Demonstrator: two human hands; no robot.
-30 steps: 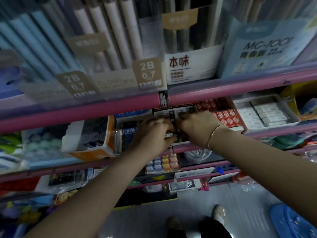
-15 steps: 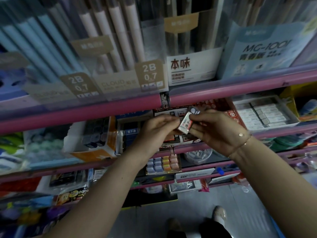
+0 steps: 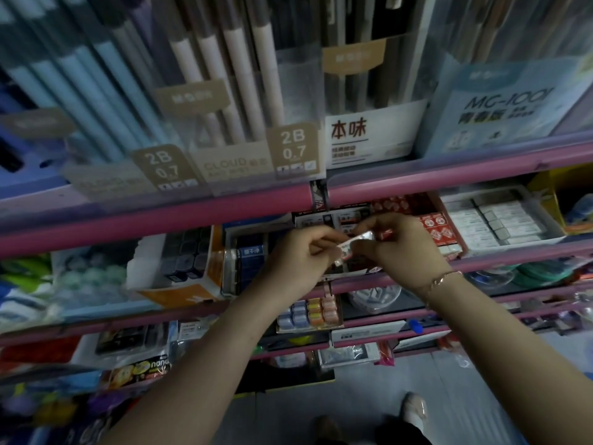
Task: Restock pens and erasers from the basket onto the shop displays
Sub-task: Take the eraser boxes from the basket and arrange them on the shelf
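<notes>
Small wrapped eraser [image 3: 353, 247] pinched between both hands, left hand [image 3: 296, 261] on its near-left end, right hand [image 3: 402, 247] on its far-right end, raised just above the open eraser box [image 3: 333, 220] on the middle pink shelf [image 3: 96, 234]. Held up off the stock, probably to turn the label the right way or check it before slotting it in. Two-handed fingertip hold suited to so small and slick a packet. Red-printed erasers [image 3: 439, 231] to the right, white erasers in a clear tray [image 3: 500, 216] further right, pencil packs [image 3: 224, 78] standing on the shelf above. Basket not in view.
</notes>
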